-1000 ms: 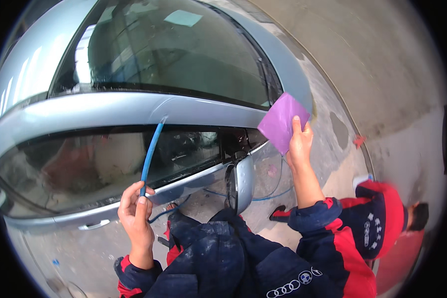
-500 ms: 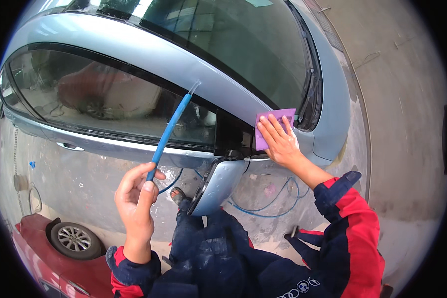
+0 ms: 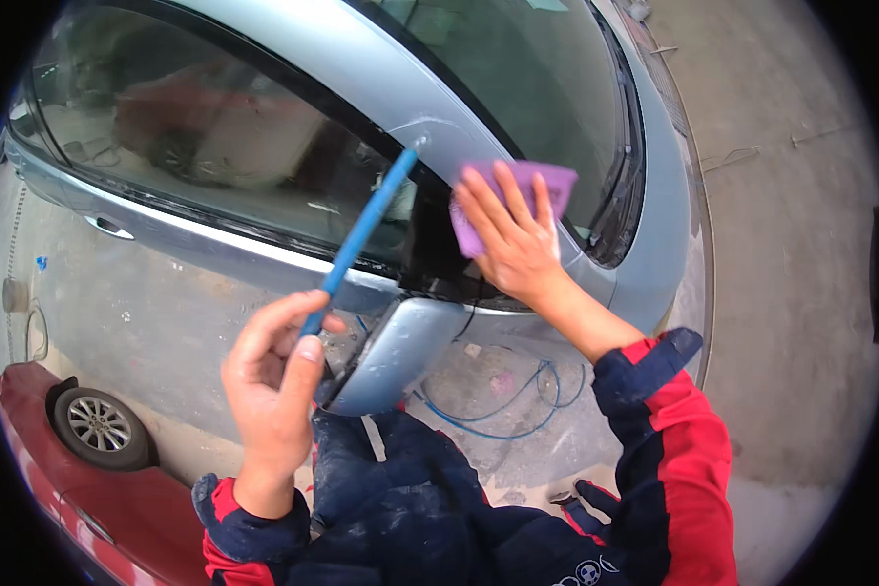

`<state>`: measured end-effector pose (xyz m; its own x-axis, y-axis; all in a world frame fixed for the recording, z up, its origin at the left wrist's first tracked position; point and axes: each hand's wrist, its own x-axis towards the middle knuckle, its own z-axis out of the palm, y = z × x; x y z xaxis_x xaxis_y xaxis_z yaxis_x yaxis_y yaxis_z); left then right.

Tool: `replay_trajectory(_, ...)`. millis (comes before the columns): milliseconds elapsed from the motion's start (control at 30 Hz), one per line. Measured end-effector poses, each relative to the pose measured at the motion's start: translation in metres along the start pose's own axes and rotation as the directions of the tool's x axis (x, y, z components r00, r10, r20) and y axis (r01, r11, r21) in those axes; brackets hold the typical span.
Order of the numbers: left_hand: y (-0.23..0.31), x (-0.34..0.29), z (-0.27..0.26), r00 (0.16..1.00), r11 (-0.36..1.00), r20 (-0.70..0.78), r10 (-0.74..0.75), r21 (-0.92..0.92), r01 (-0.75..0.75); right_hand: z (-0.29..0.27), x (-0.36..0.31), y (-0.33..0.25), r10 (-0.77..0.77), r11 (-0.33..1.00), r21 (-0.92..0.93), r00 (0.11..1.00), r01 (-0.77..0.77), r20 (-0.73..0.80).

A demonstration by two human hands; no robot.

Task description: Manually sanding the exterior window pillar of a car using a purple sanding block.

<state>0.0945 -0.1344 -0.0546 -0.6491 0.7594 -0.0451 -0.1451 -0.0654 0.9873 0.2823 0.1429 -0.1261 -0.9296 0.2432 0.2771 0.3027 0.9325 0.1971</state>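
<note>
My left hand (image 3: 275, 376) is closed around a thin blue hose (image 3: 361, 227), which slants up and to the right. The hose's open end is close to the front roof pillar (image 3: 449, 146) of a light blue-grey car, with a wet mark beside it. Under the spread fingers of my right hand (image 3: 520, 244) is a purple sheet (image 3: 559, 183) that looks like sandpaper. It lies over the lower part of the pillar, by the windscreen (image 3: 518, 73); whether it touches the paint is hard to tell.
The wing mirror (image 3: 408, 356) juts from the door towards me, below and between my hands. Blue hose loops (image 3: 498, 433) lie on the wet grey floor. A red car (image 3: 88, 459) stands at lower left. Along the right runs a bare concrete floor (image 3: 772, 254).
The purple sheet and my right hand have moved up and left along the pillar. The hose end has shifted right and slightly up. My view has moved somewhat as well.
</note>
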Motion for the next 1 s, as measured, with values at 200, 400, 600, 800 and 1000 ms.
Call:
replay_trajectory(200,-0.001,-0.014,0.022,0.999,1.000,-0.044,0.019,0.019,-0.018,0.029,-0.080,0.035,0.007,0.989,-0.148,0.997,-0.018,-0.077)
replay_trajectory(400,-0.013,-0.018,0.033,0.997,1.000,-0.066,-0.030,0.007,0.030,0.011,0.001,0.004,-0.028,0.997,-0.072,0.997,0.023,-0.068)
replay_trajectory(600,-0.018,-0.021,0.041,1.000,0.995,0.010,-0.030,0.098,0.028,0.043,-0.107,0.051,-0.014,0.990,-0.142,0.995,0.000,-0.100)
replay_trajectory(800,-0.023,-0.026,0.047,0.994,0.992,0.012,-0.108,0.068,0.106,0.012,-0.035,0.022,-0.064,0.995,-0.084,0.998,0.062,-0.013)
replay_trajectory(1000,-0.023,-0.017,0.052,0.992,0.992,0.075,-0.098,0.091,0.091,0.040,-0.106,0.051,0.004,0.984,-0.180,1.000,-0.009,-0.024)
